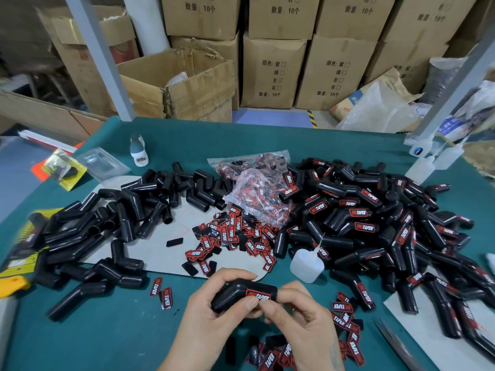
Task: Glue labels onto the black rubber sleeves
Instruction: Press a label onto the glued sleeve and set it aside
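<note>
Both hands hold one bent black rubber sleeve (235, 294) low in the middle of the view, above the green table. My left hand (214, 311) wraps its ribbed end. My right hand (297, 314) grips the other end, and both thumbs press on a red and black label (259, 296) lying on the sleeve. A heap of plain black sleeves (112, 231) lies to the left, and a heap of labelled sleeves (375, 226) to the right. Loose labels (235, 242) are scattered in the middle. A small white glue bottle (306, 265) stands just beyond my right hand.
A clear bag of labels (257, 194) lies behind the loose ones. More labels (345, 314) lie right of my hands. Tweezers (396, 341) rest at lower right. Squeeze bottles (428, 162) stand at far right, a white object (138, 151) at back left, cardboard boxes (273, 70) behind the table.
</note>
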Action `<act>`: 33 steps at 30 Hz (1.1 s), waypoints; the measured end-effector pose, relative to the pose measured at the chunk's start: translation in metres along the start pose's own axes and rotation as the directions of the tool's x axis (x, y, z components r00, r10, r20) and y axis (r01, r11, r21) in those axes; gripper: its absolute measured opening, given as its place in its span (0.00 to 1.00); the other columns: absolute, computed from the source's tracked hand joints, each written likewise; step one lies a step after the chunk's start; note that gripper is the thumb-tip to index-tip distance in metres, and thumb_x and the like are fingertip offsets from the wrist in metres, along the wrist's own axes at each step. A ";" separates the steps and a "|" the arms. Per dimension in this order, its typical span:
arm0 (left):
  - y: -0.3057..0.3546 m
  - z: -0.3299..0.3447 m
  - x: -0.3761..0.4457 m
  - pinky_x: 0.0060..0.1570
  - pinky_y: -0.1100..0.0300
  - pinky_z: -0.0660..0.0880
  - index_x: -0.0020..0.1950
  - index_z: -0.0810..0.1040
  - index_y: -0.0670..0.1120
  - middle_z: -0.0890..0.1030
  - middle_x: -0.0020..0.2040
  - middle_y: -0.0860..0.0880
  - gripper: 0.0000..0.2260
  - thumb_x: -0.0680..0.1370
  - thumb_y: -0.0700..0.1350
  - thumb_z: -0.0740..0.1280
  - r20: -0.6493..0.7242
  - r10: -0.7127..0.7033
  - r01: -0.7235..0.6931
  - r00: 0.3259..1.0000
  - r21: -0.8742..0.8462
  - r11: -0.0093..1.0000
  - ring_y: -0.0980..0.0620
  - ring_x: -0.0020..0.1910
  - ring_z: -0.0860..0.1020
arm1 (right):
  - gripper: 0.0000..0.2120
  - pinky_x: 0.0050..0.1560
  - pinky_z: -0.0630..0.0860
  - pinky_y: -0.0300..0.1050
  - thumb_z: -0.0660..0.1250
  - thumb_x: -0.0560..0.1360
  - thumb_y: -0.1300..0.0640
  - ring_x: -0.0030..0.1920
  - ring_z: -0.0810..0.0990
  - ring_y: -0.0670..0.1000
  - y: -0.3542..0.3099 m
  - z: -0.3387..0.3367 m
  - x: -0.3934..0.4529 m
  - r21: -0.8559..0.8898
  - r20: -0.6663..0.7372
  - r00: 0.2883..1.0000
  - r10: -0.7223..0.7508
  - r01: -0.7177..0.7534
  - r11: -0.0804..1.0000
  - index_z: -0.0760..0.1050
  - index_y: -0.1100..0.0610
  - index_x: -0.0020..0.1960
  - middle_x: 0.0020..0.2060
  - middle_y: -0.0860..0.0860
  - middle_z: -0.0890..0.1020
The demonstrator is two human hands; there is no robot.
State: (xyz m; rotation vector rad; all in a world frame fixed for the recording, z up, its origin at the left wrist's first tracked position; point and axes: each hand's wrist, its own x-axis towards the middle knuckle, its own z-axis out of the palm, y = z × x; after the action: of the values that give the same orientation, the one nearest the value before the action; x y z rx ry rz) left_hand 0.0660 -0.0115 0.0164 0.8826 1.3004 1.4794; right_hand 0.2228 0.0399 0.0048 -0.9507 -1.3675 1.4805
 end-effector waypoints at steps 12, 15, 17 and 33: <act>0.001 0.000 0.000 0.47 0.58 0.84 0.52 0.86 0.53 0.86 0.48 0.42 0.11 0.72 0.42 0.76 0.011 0.025 -0.026 1.000 0.040 0.999 0.48 0.43 0.86 | 0.09 0.40 0.78 0.40 0.83 0.65 0.54 0.34 0.80 0.50 -0.003 0.000 -0.001 0.021 0.012 1.000 0.021 -0.022 1.000 0.88 0.57 0.41 0.37 0.55 0.81; 0.001 0.001 0.000 0.46 0.58 0.84 0.51 0.87 0.52 0.85 0.48 0.42 0.11 0.71 0.41 0.75 -0.008 0.040 -0.039 0.999 0.051 0.998 0.46 0.43 0.87 | 0.22 0.40 0.77 0.39 0.84 0.60 0.39 0.34 0.80 0.49 -0.001 0.001 -0.001 0.028 -0.011 1.000 0.019 -0.018 0.999 0.88 0.58 0.39 0.36 0.54 0.81; 0.001 0.002 0.000 0.46 0.58 0.84 0.51 0.87 0.52 0.84 0.48 0.40 0.11 0.71 0.41 0.76 -0.011 0.048 -0.047 0.999 0.046 0.998 0.44 0.43 0.87 | 0.24 0.40 0.77 0.38 0.83 0.59 0.36 0.34 0.79 0.48 0.000 0.000 -0.001 0.034 -0.016 1.000 0.013 -0.012 0.999 0.88 0.57 0.37 0.36 0.53 0.80; -0.002 0.003 0.000 0.46 0.57 0.84 0.51 0.87 0.51 0.86 0.47 0.40 0.13 0.68 0.51 0.78 -0.013 -0.028 0.027 1.000 -0.044 0.999 0.48 0.42 0.86 | 0.04 0.38 0.76 0.40 0.78 0.64 0.60 0.35 0.78 0.49 -0.001 0.003 -0.003 -0.046 -0.017 0.998 -0.053 0.052 0.998 0.89 0.55 0.39 0.37 0.59 0.78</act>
State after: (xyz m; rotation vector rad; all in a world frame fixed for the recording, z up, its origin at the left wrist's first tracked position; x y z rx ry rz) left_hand 0.0690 -0.0109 0.0146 0.8249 1.2806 1.4893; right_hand 0.2209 0.0364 0.0063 -0.9478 -1.4080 1.4039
